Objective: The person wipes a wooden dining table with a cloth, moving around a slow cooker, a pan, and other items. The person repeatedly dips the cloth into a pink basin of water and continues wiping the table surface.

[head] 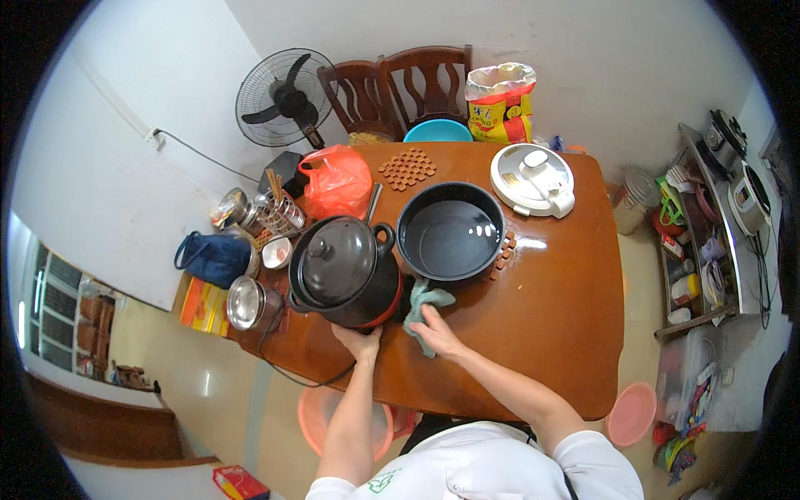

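Observation:
My left hand (pixel 357 341) grips the lower front of a black lidded electric stew pot (pixel 369 290) with a red band near its base; the fingers underneath are partly hidden. The pot's dark lid (pixel 337 259) is on, with a round knob on top. A crumpled grey-green cloth (pixel 431 299) is bunched in my right hand (pixel 440 336), just right of that pot and in front of a wide black inner pot (pixel 450 234). This open pot has a shiny dark inside and stands partly over a wooden trivet (pixel 503 255).
A white pressure-cooker lid (pixel 531 181) lies at the table's (pixel 550 331) back right. Behind the stew pot are a red plastic bag (pixel 340 181) and another wooden trivet (pixel 407 169). Metal bowls (pixel 245 303), a chopstick holder (pixel 279 212) and a power cord (pixel 281 372) crowd the left side.

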Available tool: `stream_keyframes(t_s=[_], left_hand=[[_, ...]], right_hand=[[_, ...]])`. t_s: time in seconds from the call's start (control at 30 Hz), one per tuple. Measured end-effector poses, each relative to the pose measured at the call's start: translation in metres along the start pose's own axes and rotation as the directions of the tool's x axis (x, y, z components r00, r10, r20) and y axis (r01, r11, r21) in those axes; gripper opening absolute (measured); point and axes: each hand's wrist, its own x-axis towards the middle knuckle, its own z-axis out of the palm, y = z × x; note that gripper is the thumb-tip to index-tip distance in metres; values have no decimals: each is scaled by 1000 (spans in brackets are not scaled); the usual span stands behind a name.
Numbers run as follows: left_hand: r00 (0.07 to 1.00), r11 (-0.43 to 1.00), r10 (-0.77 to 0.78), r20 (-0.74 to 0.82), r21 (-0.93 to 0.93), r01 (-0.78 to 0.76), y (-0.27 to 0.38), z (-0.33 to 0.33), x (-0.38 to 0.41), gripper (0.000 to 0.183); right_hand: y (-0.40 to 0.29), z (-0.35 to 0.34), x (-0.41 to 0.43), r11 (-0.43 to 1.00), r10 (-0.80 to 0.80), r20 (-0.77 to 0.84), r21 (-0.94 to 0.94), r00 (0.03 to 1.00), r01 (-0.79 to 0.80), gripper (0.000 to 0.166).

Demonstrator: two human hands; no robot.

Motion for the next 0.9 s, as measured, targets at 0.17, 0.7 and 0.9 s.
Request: stream_keyframes(t_s=[0.17,0.7,0.9], left_hand=[[992,989,26,123,-146,-8,13,-3,10,102],[845,866,179,505,-488,109,-70,-66,52,71],[902,949,139,410,-316,-2,-125,-96,77,59]], right_hand=[[73,38,91,884,359,-342,424,869,-198,50],[57,120,42,866,496,-325,260,806,-428,33],[54,151,18,886,426,15,194,904,-421,12]])
